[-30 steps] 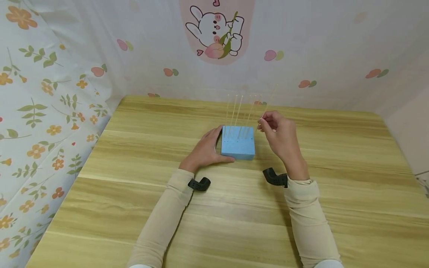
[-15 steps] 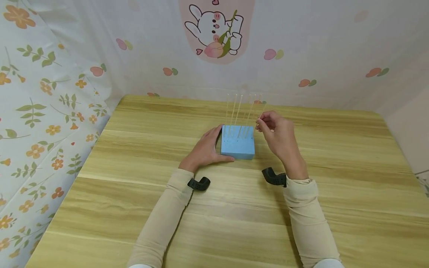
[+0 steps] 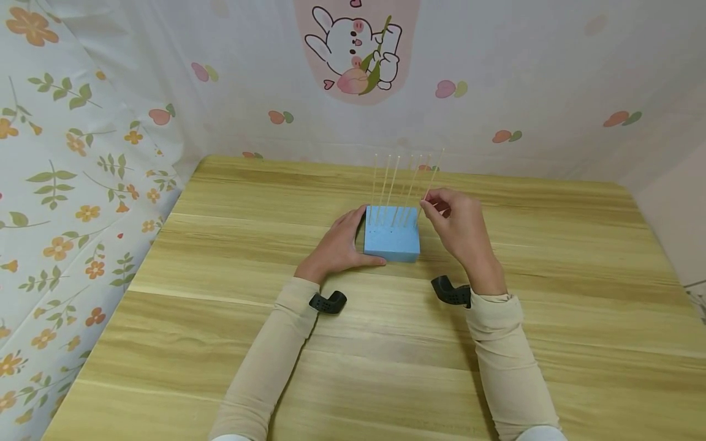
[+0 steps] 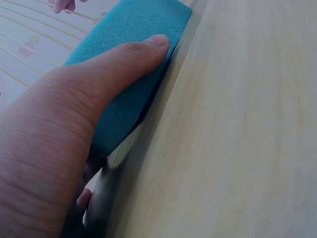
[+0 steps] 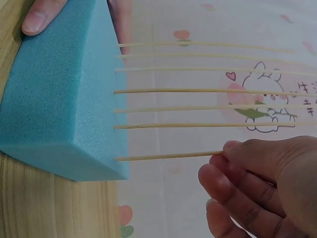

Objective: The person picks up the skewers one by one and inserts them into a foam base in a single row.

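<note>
A blue foam block [image 3: 391,241] rests on the table. My left hand [image 3: 337,248] grips it from the left, with the thumb [image 4: 133,57] along its front side and the fingers mostly hidden behind. Several thin bamboo skewers [image 5: 173,91] stand in a row along the block's far part. At the right end of that row, my right hand [image 3: 463,225] pinches another skewer [image 5: 171,156] between thumb and fingertips. In the right wrist view, this skewer's lower end meets the foam's top face; how deep it sits cannot be seen.
The wood-grain table [image 3: 386,367] reaches a printed cloth [image 3: 231,73] behind the block. A flowered cloth [image 3: 72,184] hangs at the left. Black wrist mounts [image 3: 453,291] sit on both forearms. A few small holes show in the block's top, in front of the skewers.
My right hand has shifted slightly left and down, bringing its skewer from beside the block to the foam's top at the right end of the row. The left hand and block stay put.
</note>
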`<state>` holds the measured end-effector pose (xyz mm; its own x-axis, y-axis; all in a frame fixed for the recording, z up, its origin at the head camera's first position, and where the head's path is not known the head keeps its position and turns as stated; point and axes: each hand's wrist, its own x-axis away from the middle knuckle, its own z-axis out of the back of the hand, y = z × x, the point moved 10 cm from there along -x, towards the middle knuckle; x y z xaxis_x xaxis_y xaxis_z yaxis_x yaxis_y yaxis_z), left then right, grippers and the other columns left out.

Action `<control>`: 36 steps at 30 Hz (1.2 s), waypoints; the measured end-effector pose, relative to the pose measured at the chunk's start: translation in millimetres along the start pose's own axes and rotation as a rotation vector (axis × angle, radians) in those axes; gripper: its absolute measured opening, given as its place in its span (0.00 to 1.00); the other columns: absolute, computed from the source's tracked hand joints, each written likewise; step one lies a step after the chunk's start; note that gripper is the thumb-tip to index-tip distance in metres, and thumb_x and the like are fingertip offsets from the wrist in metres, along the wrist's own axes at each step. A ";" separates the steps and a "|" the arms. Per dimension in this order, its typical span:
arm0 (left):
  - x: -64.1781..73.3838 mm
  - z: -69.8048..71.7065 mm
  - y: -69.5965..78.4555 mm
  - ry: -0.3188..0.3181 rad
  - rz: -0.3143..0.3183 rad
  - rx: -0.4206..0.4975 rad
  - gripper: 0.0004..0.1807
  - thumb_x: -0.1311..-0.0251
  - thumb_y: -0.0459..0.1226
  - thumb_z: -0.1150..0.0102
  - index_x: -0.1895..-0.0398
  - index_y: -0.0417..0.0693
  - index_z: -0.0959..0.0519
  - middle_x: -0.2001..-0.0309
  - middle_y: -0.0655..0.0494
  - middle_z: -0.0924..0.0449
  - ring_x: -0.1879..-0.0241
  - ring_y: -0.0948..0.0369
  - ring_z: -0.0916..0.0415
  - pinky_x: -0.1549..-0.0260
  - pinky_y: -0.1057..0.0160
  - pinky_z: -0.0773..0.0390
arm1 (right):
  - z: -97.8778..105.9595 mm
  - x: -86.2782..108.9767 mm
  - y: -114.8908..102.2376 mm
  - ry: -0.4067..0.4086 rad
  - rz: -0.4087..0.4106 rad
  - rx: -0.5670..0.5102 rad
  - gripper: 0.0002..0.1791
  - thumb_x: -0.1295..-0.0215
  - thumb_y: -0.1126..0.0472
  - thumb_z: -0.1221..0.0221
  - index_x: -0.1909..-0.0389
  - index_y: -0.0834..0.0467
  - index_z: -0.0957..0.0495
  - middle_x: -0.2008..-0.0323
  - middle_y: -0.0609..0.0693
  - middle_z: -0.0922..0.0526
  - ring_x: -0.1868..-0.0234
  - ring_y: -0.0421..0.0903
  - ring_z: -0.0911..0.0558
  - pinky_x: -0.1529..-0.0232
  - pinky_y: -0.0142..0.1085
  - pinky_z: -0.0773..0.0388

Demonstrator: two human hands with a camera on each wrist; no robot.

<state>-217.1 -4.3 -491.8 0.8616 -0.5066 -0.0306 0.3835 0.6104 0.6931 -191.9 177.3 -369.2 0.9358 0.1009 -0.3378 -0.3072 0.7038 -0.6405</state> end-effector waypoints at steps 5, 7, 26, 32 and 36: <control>0.3 -0.3 -0.6 -0.004 0.008 -0.001 0.72 0.57 0.62 0.21 0.16 0.45 0.53 0.20 0.49 0.42 0.21 0.50 0.49 0.23 0.47 0.47 | -0.4 0.5 -0.5 -0.005 0.003 0.006 0.09 0.27 0.66 0.38 0.57 0.70 0.15 0.64 0.62 0.13 0.64 0.56 0.15 0.60 0.46 0.18; 0.2 -0.2 -0.5 -0.004 0.010 0.001 0.72 0.57 0.62 0.21 0.16 0.45 0.53 0.20 0.49 0.43 0.21 0.50 0.49 0.23 0.46 0.46 | -0.6 0.4 -0.8 -0.007 0.010 0.009 0.08 0.27 0.66 0.37 0.57 0.69 0.14 0.65 0.62 0.13 0.65 0.55 0.15 0.60 0.46 0.17; 2.5 -0.8 -1.8 -0.007 0.032 0.025 0.73 0.57 0.62 0.20 0.15 0.46 0.55 0.19 0.49 0.45 0.20 0.49 0.51 0.23 0.46 0.47 | -4.8 -0.2 0.3 -0.028 0.041 0.033 0.08 0.27 0.66 0.37 0.62 0.68 0.14 0.73 0.58 0.14 0.70 0.52 0.15 0.63 0.47 0.17; 3.9 -4.1 -2.1 -0.020 0.034 0.016 0.74 0.57 0.64 0.21 0.15 0.46 0.57 0.18 0.50 0.47 0.20 0.49 0.52 0.23 0.46 0.48 | -5.6 3.9 3.4 -0.040 0.024 0.035 0.08 0.26 0.65 0.38 0.62 0.67 0.14 0.74 0.57 0.15 0.70 0.52 0.16 0.63 0.46 0.18; 4.8 -1.7 -0.5 -0.020 0.043 0.005 0.73 0.56 0.64 0.22 0.15 0.46 0.57 0.18 0.50 0.47 0.20 0.48 0.51 0.23 0.45 0.47 | -4.0 4.0 1.4 -0.034 0.027 0.029 0.08 0.26 0.65 0.38 0.61 0.67 0.14 0.73 0.56 0.14 0.70 0.51 0.16 0.63 0.46 0.17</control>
<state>-212.7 -6.1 -493.5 0.8703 -0.4922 0.0140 0.3446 0.6291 0.6968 -189.3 175.9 -374.2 0.9327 0.1437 -0.3309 -0.3278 0.7204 -0.6111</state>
